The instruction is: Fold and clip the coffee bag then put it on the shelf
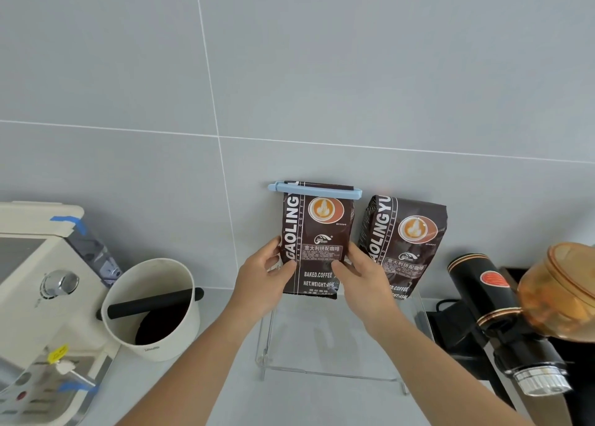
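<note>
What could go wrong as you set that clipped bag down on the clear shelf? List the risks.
1. The coffee bag, held by the left hand and right hand, sits close to the second bag; a sideways nudge might tip that one.
2. The blue clip overhangs the bag's top on both sides and could catch the neighbour or the wall.
3. The acrylic shelf is transparent, so its edges are hard to judge; the bag may land partly off it.
</note>
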